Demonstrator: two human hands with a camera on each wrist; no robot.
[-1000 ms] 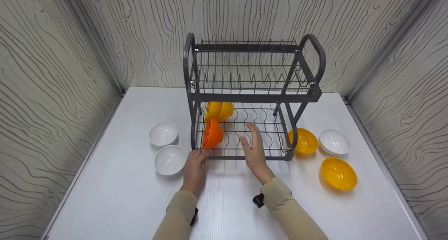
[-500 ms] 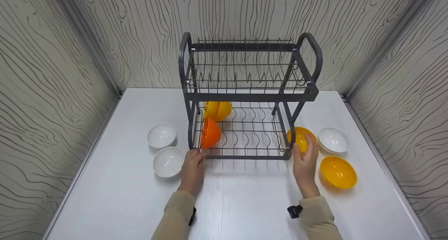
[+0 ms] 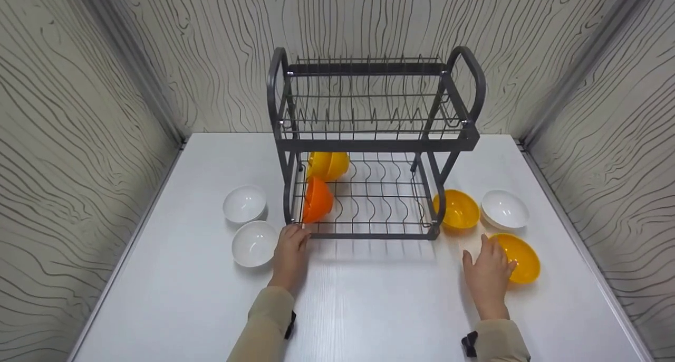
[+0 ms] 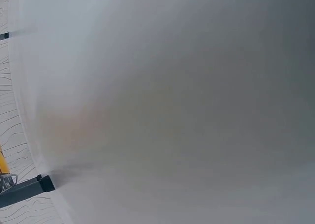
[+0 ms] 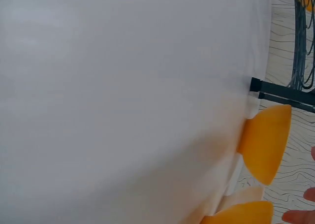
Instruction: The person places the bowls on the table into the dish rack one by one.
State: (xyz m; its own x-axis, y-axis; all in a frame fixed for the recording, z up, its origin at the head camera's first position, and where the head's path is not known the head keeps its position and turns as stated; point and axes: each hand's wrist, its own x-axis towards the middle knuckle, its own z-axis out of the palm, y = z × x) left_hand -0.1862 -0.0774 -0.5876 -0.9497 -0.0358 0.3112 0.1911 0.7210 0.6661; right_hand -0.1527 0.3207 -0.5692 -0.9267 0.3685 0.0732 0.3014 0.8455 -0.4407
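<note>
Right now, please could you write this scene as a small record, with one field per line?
Surface: white table
Rack: dark two-tier dish rack
Lower tier, left side: orange bowl in front, tipped yellow bowls behind; exact count unclear
Left of rack: far white bowl, near white bowl
Right of rack: far yellow bowl, near yellow bowl, third white bowl
Left grip: at the dish rack's front left corner
Right grip: at near yellow bowl's left side; contact unclear

The head camera looks forward and down from above at the whole rack (image 3: pixel 377 145) and tabletop (image 3: pixel 369 298), while both wrist cameras sit close over that tabletop, tilted sideways, the right sharing two yellow bowls (image 3: pixel 460 209) with the head view, the left, seemingly, part of the rack.
</note>
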